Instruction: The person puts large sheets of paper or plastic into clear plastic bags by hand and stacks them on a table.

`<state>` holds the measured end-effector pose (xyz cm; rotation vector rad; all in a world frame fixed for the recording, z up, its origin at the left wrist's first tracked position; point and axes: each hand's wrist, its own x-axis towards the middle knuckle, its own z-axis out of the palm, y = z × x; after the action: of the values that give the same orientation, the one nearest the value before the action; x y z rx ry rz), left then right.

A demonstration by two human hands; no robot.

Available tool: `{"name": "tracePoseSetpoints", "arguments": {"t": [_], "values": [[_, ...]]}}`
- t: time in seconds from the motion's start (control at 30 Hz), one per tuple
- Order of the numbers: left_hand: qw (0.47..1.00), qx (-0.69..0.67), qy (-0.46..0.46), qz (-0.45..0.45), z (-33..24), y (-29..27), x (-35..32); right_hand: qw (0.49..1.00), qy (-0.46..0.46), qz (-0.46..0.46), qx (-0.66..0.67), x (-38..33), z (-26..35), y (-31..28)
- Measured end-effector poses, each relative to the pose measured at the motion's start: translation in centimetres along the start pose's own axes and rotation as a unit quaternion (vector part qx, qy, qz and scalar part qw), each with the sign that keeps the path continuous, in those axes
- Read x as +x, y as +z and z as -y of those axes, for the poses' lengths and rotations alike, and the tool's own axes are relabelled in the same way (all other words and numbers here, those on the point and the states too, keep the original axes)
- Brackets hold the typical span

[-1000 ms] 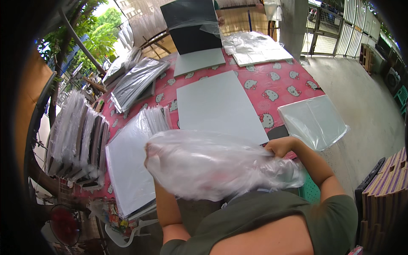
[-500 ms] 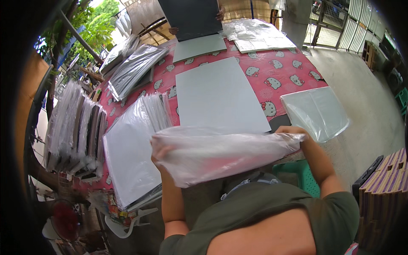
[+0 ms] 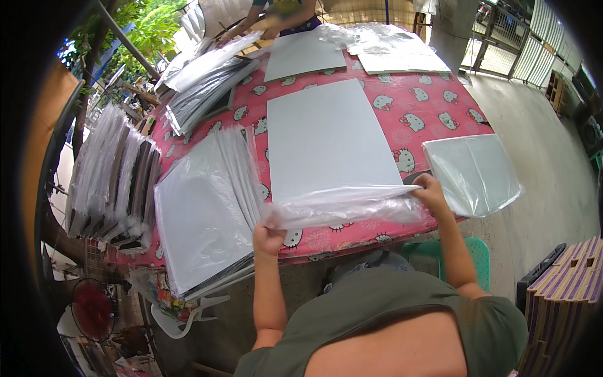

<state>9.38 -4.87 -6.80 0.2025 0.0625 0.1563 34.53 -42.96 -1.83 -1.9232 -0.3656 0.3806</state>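
A large white rectangular board (image 3: 330, 138) lies flat in the middle of the table. Along its near edge runs a bunched clear plastic bag (image 3: 352, 210), its mouth meeting or overlapping that edge. My left hand (image 3: 269, 239) is closed on the bag's left corner. At the opposite corner, my right hand (image 3: 431, 193) pinches the plastic beside the board's near right corner. Just right of that hand lies a stack of clear plastic bags (image 3: 474, 173). To the left of my left hand is a pile of white boards in plastic (image 3: 201, 220).
A pink patterned cloth covers the table (image 3: 433, 107). Across it, a co-worker (image 3: 276, 16) handles plastic-wrapped panels (image 3: 207, 75) near a second white board (image 3: 304, 56). More wrapped panels (image 3: 113, 182) stand upright at left. A green stool (image 3: 477, 264) and stacked wooden panels (image 3: 562, 301) stand at right.
Both my hands have moved the plastic bag down and forward to the board's near edge. The co-worker's dark panel is gone from its upright place, and their hands are now at the left pile.
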Motion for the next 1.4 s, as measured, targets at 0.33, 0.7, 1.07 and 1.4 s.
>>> {"name": "tracePoseSetpoints", "arguments": {"t": [0.33, 0.7, 1.07, 1.4], "values": [[0.438, 0.726, 0.337, -0.409, 3.3, -2.4, 3.6, 0.922, 0.045, -0.131, -0.362, -0.3, 0.1, 6.3], [0.705, 0.54, 0.251, -0.386, 4.9, 5.0, -1.7, 0.98, 0.137, -0.041, 0.139, -2.8, -3.0, -0.6], [0.931, 0.299, 0.183, -0.103, -0.5, 14.1, -2.7, 0.887, -0.01, 0.165, 0.43, -1.5, 8.2, -7.2], [0.79, 0.578, 0.094, -0.181, -2.5, 6.2, 0.3, 0.919, 0.146, 0.2, 0.307, 2.1, 2.8, -5.3]]}}
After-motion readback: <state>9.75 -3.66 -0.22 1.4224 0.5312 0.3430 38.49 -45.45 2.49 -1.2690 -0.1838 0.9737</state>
